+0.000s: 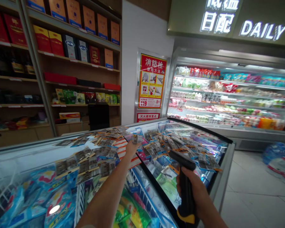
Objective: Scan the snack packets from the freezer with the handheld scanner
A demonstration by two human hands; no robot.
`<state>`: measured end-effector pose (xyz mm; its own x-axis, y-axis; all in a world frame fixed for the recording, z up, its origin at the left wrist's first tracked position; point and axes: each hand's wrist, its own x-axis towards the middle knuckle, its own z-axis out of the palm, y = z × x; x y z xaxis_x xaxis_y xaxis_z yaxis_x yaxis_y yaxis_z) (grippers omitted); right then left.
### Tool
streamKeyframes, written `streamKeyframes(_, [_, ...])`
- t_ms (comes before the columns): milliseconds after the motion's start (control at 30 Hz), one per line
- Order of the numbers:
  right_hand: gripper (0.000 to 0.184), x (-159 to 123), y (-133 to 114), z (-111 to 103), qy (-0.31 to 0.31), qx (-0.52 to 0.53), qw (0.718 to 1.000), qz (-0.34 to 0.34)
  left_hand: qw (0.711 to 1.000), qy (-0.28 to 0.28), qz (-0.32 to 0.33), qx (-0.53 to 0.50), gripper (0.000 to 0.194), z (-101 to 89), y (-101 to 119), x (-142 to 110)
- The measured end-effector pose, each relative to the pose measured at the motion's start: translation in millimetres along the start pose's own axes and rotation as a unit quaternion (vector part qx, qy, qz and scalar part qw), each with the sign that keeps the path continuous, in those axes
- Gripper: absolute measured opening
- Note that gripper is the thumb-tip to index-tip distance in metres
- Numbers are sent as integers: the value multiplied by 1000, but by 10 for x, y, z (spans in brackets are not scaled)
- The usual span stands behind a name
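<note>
My right hand (199, 193) is wrapped round the grip of a black barcode scanner (184, 160) with a yellow base, its head pointing up and left. Reaching far forward, my left hand (132, 147) pinches a small flat packet (137, 138) at its fingertips. Beneath it, a sheet with orange and white stripes (123, 148) lies on the glass top of a chest freezer (161, 177). Many similar small packets are spread over the glass, in a pile (185, 144) on the right and another pile (92, 158) on the left.
Through the glass show blue bags (59, 202) and white wire baskets (79, 202). A shelf unit with boxes (78, 47) stands at the back left, a red fire-hydrant poster (153, 82) hangs on the wall, and an open refrigerated display (228, 95) is at the right. Wrapped water bottles (275, 155) stand on the floor.
</note>
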<state>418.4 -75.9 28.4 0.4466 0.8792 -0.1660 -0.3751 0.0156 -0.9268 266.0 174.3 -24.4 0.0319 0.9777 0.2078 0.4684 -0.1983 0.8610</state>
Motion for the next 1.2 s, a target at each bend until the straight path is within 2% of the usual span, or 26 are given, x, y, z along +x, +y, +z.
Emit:
streamKeyframes(67, [33, 51, 88, 121, -27, -24, 999, 17, 998, 7, -2, -69, 32, -28, -24, -102])
streamKeyframes(200, [31, 146, 269, 324, -59, -43, 997, 35, 970, -63, -4, -234, 27, -53, -37, -199])
streamKeyframes(300, [33, 175, 355, 399, -66, -56, 995, 57, 950, -79, -16, -303, 26, -58, -22, -201])
streamKeyframes(633, [32, 49, 261, 361, -108, -71, 989, 69, 951, -50, -14, -304, 30, 13, -57, -161])
streamKeyframes(833, [33, -1, 194, 363, -102, -95, 989, 54, 951, -39, -7, -306, 34, -4, -45, -187])
streamKeyframes(1033, [33, -62, 115, 370, -98, -93, 989, 52, 953, -32, -17, -302, 46, 23, -80, -178])
streamKeyframes(1200, [32, -111, 133, 394, -108, -84, 989, 57, 960, -16, -20, -280, 43, 26, -53, -184])
